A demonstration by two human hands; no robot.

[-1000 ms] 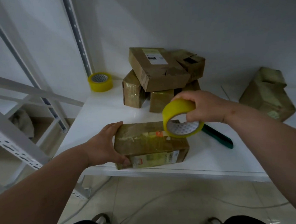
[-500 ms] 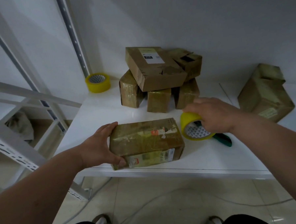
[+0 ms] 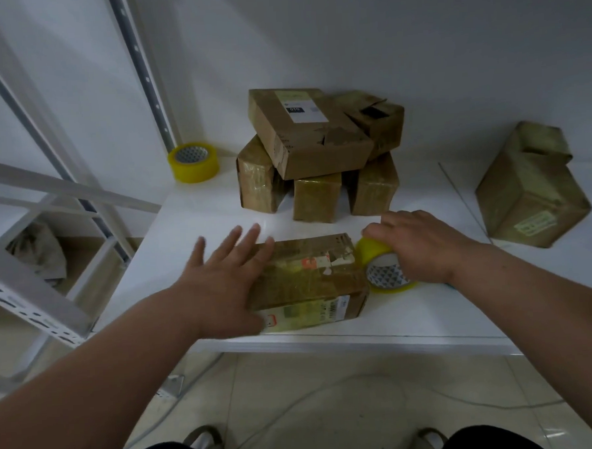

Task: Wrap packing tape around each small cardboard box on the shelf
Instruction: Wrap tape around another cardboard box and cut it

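Both bare forearms reach forward from the lower corners. The left hand [image 3: 218,280] is spread flat, fingers straight and splayed, thumb low. The right hand [image 3: 422,248] is palm down, fingers curled in a grip.

The near box [image 3: 308,280] lies flat on its long side at the front edge of the white shelf [image 3: 199,229], brown, glossy with tape, labels on top and front. The yellow tape roll [image 3: 381,269] stands on edge, touching its right end. Behind, three taped boxes [image 3: 315,197] stand upright, carrying two plain ones [image 3: 308,134]. Another box [image 3: 529,191] sits far right; a second roll [image 3: 193,162] lies flat at the back left.
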